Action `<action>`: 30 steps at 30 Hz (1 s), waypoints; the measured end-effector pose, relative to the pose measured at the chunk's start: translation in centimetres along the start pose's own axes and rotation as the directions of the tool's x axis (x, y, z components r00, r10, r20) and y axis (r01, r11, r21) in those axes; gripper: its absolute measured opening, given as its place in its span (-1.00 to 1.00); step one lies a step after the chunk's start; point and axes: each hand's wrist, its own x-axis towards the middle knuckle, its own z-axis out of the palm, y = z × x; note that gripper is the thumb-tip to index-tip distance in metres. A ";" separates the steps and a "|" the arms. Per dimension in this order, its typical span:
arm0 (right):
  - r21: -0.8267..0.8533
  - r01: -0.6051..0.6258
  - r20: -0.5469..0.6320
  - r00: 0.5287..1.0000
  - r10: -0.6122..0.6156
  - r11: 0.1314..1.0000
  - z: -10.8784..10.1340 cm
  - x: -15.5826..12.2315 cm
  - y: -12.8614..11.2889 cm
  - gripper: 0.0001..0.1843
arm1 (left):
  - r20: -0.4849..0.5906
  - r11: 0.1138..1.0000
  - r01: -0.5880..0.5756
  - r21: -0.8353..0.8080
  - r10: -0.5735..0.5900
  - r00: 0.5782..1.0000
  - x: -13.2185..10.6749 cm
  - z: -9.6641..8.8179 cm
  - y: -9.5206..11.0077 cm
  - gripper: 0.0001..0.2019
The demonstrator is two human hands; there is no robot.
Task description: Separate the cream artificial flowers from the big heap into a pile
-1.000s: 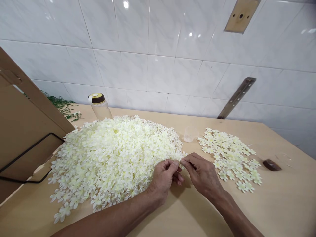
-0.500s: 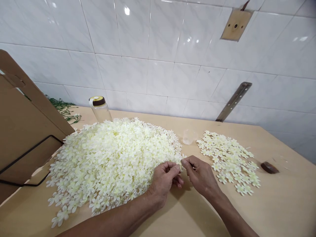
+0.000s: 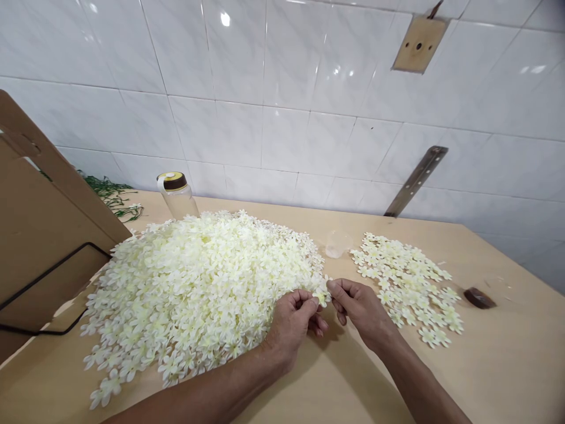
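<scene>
Pinched between the thumb and fingers of my left hand [image 3: 296,323] is a small cream artificial flower [image 3: 321,298] with a yellowish centre. Right beside it, my right hand [image 3: 359,306] is closed in a pinch at the flower's edge. Whatever lies between the right fingertips is too small to make out. A big heap of the same pale flowers [image 3: 198,282] spreads under and to the left of my left hand. Past my right hand lies a flatter patch of flowers [image 3: 406,277].
A clear bottle [image 3: 180,200] with a brown and yellow lid stands behind the heap. A small clear plastic cup [image 3: 338,244] sits between the two flower groups. At right is a dark brown piece [image 3: 479,298]. Cardboard [image 3: 53,224] rises at left near green stems [image 3: 112,197]. A tiled wall [image 3: 282,141] borders the table.
My right hand has shifted slightly right and its lower fingers have loosened a little. The flower in my left hand now shows more fully. My left hand has hardly moved.
</scene>
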 end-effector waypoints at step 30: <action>-0.420 0.170 -0.105 0.966 -0.234 0.891 -0.8 -0.6 -0.5 -0.63 | 0.098 0.996 0.047 -0.070 -0.040 0.994 -0.5 0.1 0.5 -0.74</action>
